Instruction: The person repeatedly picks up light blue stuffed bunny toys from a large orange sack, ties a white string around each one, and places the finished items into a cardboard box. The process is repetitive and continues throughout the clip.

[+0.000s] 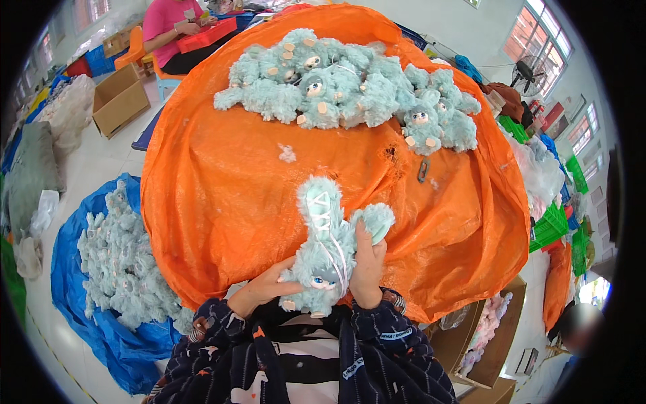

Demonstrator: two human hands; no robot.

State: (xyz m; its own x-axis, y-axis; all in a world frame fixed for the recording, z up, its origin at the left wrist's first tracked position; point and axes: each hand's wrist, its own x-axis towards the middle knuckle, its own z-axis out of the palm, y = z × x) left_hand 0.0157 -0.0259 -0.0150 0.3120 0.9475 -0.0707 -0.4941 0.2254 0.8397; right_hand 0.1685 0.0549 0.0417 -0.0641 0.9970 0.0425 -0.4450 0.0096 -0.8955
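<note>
A fluffy pale-teal plush doll (323, 232) lies between my hands at the near side of the orange-covered table (222, 182). Its face, with blue eyes, points toward me at the lower end, and white lacing crosses its far part while a loose white cord trails over its body. My left hand (264, 288) grips it beside the face, fingers on the fur. On the other side, my right hand (367, 266) is closed around its right part, the thumb lying along a padded limb or ear.
Similar plush dolls (336, 84) are heaped at the table's far side. A small metal tool (422, 170) and a fluff tuft (287, 153) lie nearer. More plush fills a blue sheet (67, 269) at left. Cardboard boxes (121, 101) stand about; a person in pink (165, 30) sits far left.
</note>
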